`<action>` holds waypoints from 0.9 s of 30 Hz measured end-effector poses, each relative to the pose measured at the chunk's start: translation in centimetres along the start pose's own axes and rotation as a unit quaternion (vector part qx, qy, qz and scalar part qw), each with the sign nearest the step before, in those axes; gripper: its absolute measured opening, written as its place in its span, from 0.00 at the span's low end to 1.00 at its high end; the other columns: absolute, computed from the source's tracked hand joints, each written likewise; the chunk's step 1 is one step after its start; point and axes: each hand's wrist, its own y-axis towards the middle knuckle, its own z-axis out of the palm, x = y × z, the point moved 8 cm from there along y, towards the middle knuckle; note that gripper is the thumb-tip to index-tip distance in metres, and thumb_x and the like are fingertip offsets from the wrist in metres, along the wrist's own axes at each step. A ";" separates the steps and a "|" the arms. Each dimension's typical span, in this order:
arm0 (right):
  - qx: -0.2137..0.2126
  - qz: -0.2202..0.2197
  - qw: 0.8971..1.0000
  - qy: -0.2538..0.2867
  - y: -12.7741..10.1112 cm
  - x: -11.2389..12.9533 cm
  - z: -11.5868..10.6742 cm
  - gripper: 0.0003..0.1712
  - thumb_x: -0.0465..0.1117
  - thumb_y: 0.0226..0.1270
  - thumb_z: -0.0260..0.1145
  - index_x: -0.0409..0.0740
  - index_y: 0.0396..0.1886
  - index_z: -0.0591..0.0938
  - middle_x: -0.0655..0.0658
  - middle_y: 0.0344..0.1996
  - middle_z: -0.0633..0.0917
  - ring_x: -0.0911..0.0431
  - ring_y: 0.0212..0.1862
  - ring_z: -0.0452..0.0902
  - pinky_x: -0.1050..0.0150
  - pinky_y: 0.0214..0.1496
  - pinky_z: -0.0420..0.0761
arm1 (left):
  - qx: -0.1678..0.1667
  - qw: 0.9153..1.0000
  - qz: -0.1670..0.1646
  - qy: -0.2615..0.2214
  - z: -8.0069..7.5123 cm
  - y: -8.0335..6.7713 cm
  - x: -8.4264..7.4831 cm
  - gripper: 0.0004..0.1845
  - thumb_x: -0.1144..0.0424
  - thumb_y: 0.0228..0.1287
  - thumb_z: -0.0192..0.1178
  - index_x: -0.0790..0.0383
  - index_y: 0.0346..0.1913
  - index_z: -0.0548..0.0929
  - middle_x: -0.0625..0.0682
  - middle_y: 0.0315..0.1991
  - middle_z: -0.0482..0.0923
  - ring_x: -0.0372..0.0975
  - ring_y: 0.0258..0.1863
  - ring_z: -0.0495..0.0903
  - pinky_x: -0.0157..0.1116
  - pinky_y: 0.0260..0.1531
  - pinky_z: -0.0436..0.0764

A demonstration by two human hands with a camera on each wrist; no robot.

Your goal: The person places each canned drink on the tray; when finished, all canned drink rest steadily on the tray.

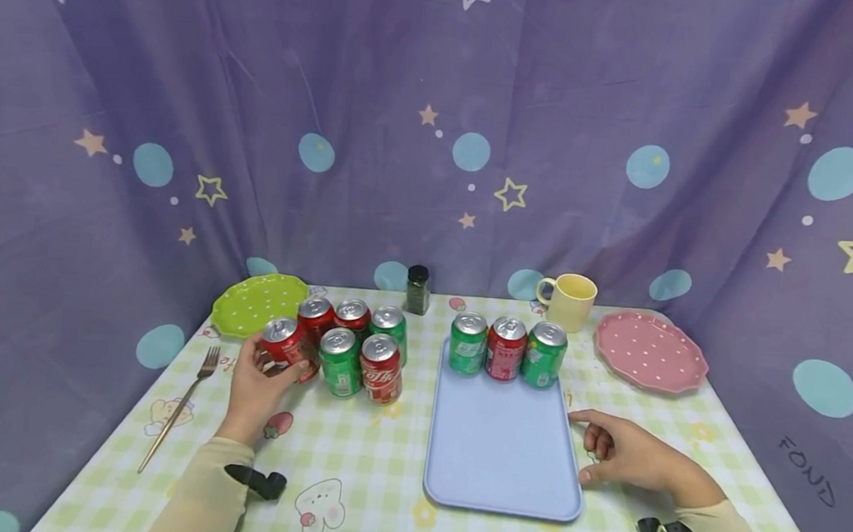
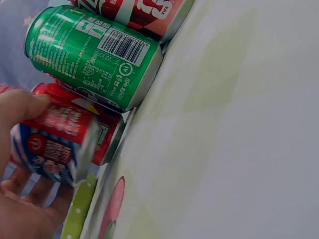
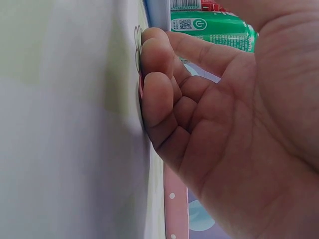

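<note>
My left hand (image 1: 259,391) grips a red soda can (image 1: 287,343), thumb on the near side and fingers round the far side. In the left wrist view this can (image 2: 52,137) has a blue-and-white printed patch and leans, its base close over the tablecloth. Right beside it stand a green can (image 1: 341,368), a red-and-white Coke can (image 1: 381,373) and several more cans. My right hand (image 1: 633,453) rests at the right edge of a light blue tray (image 1: 506,448), index finger and thumb at its rim, the other fingers loosely curled and holding nothing. Two green cans (image 1: 544,359) flank a red can (image 1: 506,352) along the tray's far end.
A green dotted plate (image 1: 258,307) lies behind the left cans, and a fork (image 1: 177,413) lies left of my left hand. At the back stand a dark-lidded jar (image 1: 418,292) and a yellow mug (image 1: 571,302). A pink dotted plate (image 1: 649,350) lies at right.
</note>
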 end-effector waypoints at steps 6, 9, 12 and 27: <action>-0.001 0.000 1.000 -0.011 0.0 -0.1 -0.1 0.49 0.42 0.58 0.83 0.28 0.73 0.68 0.41 0.39 0.78 0.54 0.36 0.73 0.66 0.36 0.77 | -0.098 0.994 0.039 0.010 -1.5 -0.6 -2.1 0.42 0.63 0.60 0.78 0.56 0.74 0.66 0.52 0.63 0.75 0.40 0.58 0.73 0.34 0.53 0.77; -0.001 0.003 1.000 -0.015 0.0 -0.2 -0.1 0.50 0.43 0.58 0.84 0.29 0.73 0.68 0.41 0.39 0.78 0.54 0.36 0.74 0.66 0.37 0.77 | -0.134 0.989 0.065 0.007 -2.2 -1.0 -3.5 0.42 0.63 0.60 0.79 0.57 0.73 0.67 0.51 0.61 0.75 0.38 0.56 0.73 0.36 0.52 0.77; -0.001 0.005 1.000 -0.021 0.0 -0.5 0.0 0.51 0.44 0.56 0.85 0.29 0.73 0.69 0.40 0.39 0.78 0.54 0.36 0.74 0.66 0.37 0.78 | -0.158 0.983 0.090 0.010 -2.8 -1.2 -5.0 0.40 0.64 0.59 0.79 0.56 0.72 0.68 0.48 0.61 0.75 0.36 0.56 0.74 0.34 0.53 0.76; -0.001 0.006 1.000 -0.020 0.0 -0.9 -0.1 0.52 0.44 0.54 0.85 0.31 0.73 0.69 0.40 0.39 0.77 0.55 0.37 0.74 0.66 0.37 0.78 | -0.063 0.973 0.211 -0.064 1.0 -4.4 -15.1 0.42 0.78 0.52 0.78 0.63 0.70 0.70 0.49 0.61 0.79 0.39 0.57 0.79 0.31 0.50 0.79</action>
